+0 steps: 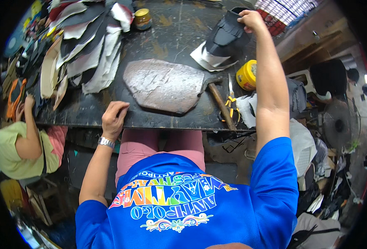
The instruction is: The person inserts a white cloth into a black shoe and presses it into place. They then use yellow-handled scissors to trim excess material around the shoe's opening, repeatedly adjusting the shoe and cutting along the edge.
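Worktop: dark and scuffed (167, 43), its near edge running in front of the seated person.
Right hand: fingers and thumb (251, 20) gripping the upper end of the black stack.
Black stack: layered, scallop-edged pieces (227, 37) toward the worktop's far right corner, white sheet material (210, 59) at its lower end.
Left hand: at the near edge (113, 118), fingers loosely curled; cannot tell whether fully closed.
Slab: brown, angular (162, 85), mid-worktop, close to the near edge.
Tools: hammer (223, 104) right of the slab, yellow-and-black scissors (233, 103) just beside it.
Containers: yellow tub (244, 76) by the right edge; yellow-lidded jar (143, 20) toward the far edge.
Left side: piled cut pieces (86, 54).
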### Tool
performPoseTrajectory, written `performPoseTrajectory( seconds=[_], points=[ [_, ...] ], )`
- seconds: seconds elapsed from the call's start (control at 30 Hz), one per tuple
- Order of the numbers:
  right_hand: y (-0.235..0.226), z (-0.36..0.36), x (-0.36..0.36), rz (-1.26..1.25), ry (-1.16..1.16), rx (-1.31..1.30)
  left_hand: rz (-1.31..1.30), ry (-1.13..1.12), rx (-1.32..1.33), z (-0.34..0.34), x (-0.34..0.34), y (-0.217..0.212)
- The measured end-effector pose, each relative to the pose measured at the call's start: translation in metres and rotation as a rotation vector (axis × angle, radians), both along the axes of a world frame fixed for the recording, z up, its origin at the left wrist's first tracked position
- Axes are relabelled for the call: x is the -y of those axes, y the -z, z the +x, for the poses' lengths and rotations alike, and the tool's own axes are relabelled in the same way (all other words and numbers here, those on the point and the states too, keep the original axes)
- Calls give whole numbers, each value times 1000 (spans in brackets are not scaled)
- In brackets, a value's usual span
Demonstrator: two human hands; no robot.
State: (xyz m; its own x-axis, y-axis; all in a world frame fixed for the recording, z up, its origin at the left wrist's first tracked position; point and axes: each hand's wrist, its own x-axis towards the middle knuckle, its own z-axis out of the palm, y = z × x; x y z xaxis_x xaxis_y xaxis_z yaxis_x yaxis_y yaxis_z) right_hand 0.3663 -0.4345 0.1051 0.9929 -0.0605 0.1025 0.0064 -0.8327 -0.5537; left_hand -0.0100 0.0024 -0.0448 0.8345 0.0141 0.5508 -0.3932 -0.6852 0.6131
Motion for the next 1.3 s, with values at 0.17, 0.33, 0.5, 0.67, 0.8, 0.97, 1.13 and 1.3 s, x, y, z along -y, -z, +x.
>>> performPoseTrajectory(
  seconds=[0.17, 0.33, 0.5, 0.67, 0.8, 0.97, 1.13, 1.3],
  points=[
    [-64, -47, -54, 29, -575, 35, -35, 4, -57, -3, -4, 3],
    [-54, -148, -170, -216, -1028, -59, -229, 73, 202, 2, -10, 10],
    [39, -252, -238, 16, -1198, 212, -331, 130, 133, 0, -19, 8],
    [72, -297, -176, 105, -537, 511, -443, 170, -34, -1, -37, -8],
    [86, -331, -101, -198, 92, 226, -687, 258, -171, 5, -42, -25],
    [101, -353, -43, -550, 252, -22, -555, 349, -126, 7, -23, -43],
    [96, -349, -46, -427, 152, -42, -277, 339, -9, 4, 0, -60],
    [98, -337, -59, -459, 96, -102, -137, 348, -33, 9, 9, -75]
  ],
)
